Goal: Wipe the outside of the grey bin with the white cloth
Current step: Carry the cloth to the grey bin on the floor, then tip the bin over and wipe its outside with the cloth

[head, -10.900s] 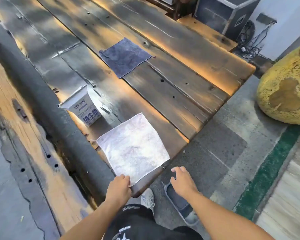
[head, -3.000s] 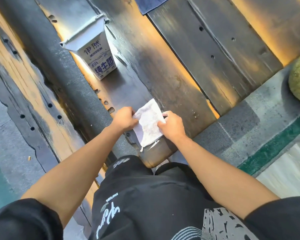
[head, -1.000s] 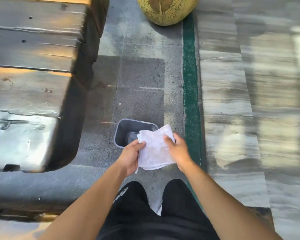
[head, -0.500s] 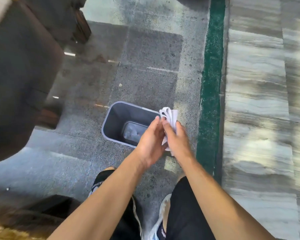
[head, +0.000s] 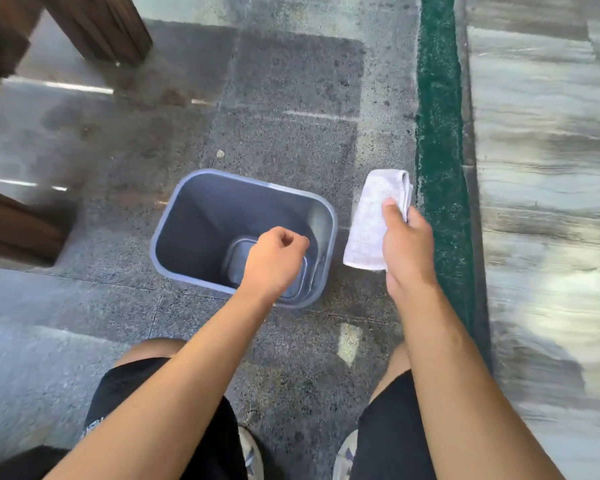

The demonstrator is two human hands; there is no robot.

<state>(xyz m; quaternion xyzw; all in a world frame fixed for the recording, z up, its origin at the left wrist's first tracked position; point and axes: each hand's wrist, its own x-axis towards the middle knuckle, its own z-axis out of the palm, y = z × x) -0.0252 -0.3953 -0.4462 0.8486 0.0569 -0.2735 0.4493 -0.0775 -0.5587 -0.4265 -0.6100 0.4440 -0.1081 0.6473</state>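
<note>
The grey bin (head: 194, 202) stands upright and empty on the stone floor in front of my feet. My right hand (head: 407, 251) grips the folded white cloth (head: 371, 223), holding it just to the right of the bin, apart from its wall. My left hand (head: 274, 263) hovers over the bin's open mouth with its fingers loosely curled, holding nothing. The bin's outer walls are mostly hidden from this top-down angle.
A dark wooden bench leg (head: 101, 26) and part of the bench (head: 11, 223) stand to the left of the bin. A green strip (head: 440, 133) runs along the floor on the right, with pale streaked paving (head: 541, 168) beyond it.
Both hands were together folding the cloth over the bin. Now the left hand has let go and moved over the bin, and the right hand alone holds the folded cloth.
</note>
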